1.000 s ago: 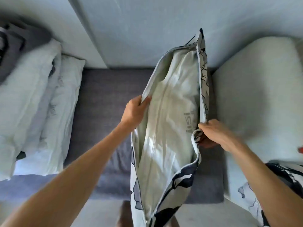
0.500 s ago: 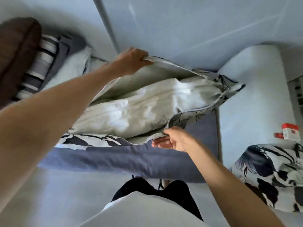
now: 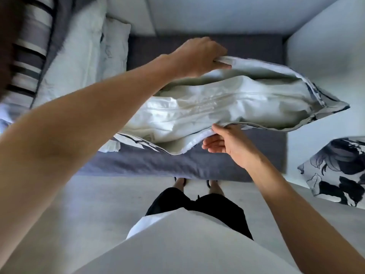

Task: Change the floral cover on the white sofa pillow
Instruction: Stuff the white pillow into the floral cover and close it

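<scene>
The white pillow (image 3: 197, 107) lies sideways above the grey sofa seat, inside the floral cover (image 3: 324, 107), whose long side gapes wide. My left hand (image 3: 197, 56) grips the far upper edge of the cover's opening and lifts it. My right hand (image 3: 227, 143) holds the near lower edge, thumb on top of the hem and fingers curled beneath it. The cover's black-and-white flower print shows only at its rims and right corner.
The grey sofa seat (image 3: 177, 165) runs under the pillow. White pillows (image 3: 79, 62) and a striped cushion (image 3: 29, 56) are stacked at the left. Another floral pillow (image 3: 335, 171) lies at the right on the white armrest (image 3: 316, 56). My feet stand on the pale floor (image 3: 88, 214).
The pillow went from upright to lying sideways over the seat. My left hand rose to the far edge, my right stays on the near edge, and the opening has spread wider.
</scene>
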